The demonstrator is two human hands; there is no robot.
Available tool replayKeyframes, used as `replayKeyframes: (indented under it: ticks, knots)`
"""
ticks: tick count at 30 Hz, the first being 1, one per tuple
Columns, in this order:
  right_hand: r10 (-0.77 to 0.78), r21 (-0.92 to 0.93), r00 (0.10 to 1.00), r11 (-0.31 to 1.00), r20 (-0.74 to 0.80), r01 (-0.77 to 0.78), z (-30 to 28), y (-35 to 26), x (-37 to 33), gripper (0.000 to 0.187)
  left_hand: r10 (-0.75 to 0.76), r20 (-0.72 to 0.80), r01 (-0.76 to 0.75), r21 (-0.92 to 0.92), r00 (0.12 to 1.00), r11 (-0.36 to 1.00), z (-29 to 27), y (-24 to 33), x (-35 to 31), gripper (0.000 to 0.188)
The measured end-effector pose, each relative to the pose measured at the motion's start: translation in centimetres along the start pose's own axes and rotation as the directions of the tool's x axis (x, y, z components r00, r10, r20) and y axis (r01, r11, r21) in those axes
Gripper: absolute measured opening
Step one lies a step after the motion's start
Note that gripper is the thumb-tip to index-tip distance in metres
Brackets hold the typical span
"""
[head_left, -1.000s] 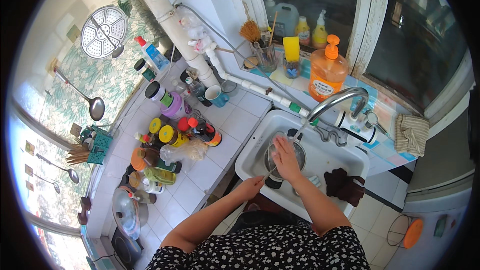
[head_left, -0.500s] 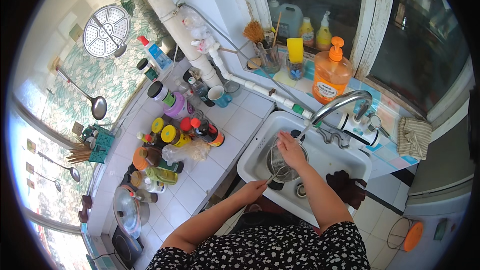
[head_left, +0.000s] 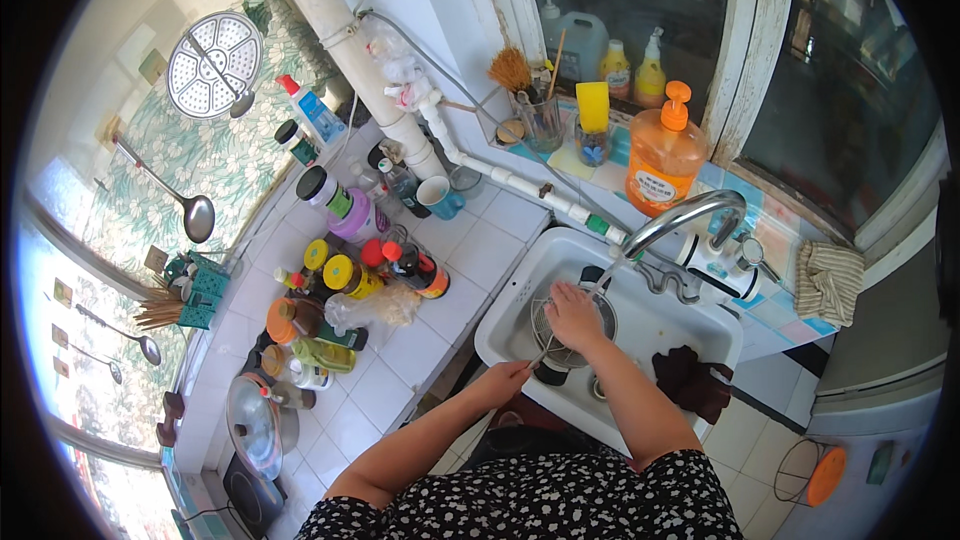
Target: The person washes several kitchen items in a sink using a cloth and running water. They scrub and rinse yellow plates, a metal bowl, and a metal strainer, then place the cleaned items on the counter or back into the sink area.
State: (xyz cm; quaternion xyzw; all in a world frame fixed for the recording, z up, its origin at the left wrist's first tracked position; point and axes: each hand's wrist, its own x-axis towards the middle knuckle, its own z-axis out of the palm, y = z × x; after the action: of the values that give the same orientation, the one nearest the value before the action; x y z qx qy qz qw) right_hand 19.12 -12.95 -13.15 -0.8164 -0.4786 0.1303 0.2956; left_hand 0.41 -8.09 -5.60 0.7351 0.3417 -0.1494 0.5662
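Over the white sink (head_left: 655, 340), my left hand (head_left: 503, 382) grips the handle of a wire-mesh strainer (head_left: 541, 316). My right hand (head_left: 576, 316) reaches across the strainer's bowl, its fingers stretched out on the mesh. The hand covers part of the bowl, and I cannot make out whether anything lies in it. A thin stream comes down from the curved metal faucet (head_left: 690, 202) beside my right fingers. In the basin's right part lies a dark, crumpled cloth (head_left: 692, 382).
Several bottles and jars, among them a dark sauce bottle (head_left: 418, 270), crowd the tiled counter (head_left: 415, 365) on the left. An orange pump bottle (head_left: 664, 158) stands on the ledge behind the faucet. A striped cloth (head_left: 829, 280) hangs at the right.
My right hand has moved slightly down over the strainer, uncovering more of the rim at its left. My left hand keeps its hold on the handle.
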Motion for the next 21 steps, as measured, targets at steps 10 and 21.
replayKeyframes:
  ticks: [10,21]
  knots:
    - [0.155,0.312,0.98,0.932,0.122,-0.186,-2.7,1.0,2.2,0.039,0.157,-0.055,-0.156,0.019,0.986,0.988,-0.1,-1.9,0.3,0.032]
    - [0.294,0.824,0.82,0.147,0.491,-0.546,0.8,10.0,4.4,0.038,-0.056,0.214,0.139,-0.394,0.975,0.908,-1.9,1.5,-3.0,0.034]
